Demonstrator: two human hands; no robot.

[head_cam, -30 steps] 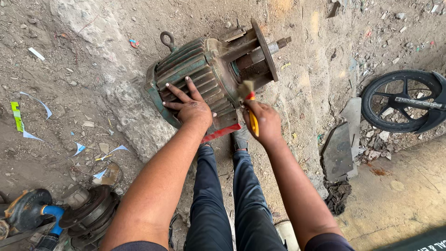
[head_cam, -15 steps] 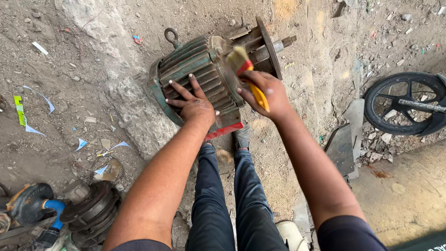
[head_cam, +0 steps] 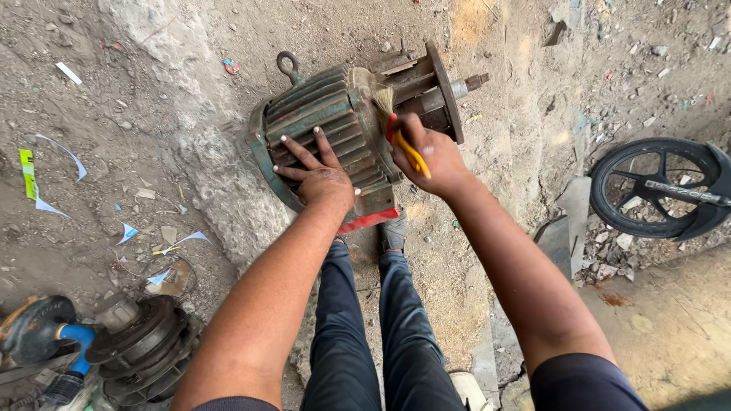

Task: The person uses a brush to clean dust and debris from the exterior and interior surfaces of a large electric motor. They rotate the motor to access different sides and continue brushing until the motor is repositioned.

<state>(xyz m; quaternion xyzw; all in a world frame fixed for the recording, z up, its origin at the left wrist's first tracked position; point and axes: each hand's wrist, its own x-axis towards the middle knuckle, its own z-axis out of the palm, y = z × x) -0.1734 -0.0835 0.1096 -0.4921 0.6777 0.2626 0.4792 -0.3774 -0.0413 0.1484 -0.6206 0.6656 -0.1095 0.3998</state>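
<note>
**Dusty yard, old motor, one brush**

You're standing on packed dirt ground littered with gravel, torn bits of paper and small rubble, and it's all pretty grimy. Right in front of your feet lies the electric motor, on its side. Its long axis runs from lower left to upper right in the head view, with the bare shaft poking out toward the upper right, past a round end flange. A lifting eye sticks out near the top left of the body.

Looks-wise, it's a finned cast housing in faded green, heavily coated in brownish dust, with a red strip showing along its bottom edge nearest you. The flange end is more bare metal and rust.

Your left hand is flat and wide open, fingers spread across the fins, palm pressing on the housing and not gripping anything. Your right hand is closed into a fist around the yellow handle of a small paintbrush; the pale bristles point up and touch the housing near the flange end.

Off to the right there's a black wheel lying on rubble, well apart from the motor. At the lower left sits a stack of dark round metal parts beside something with a blue handle.
</note>
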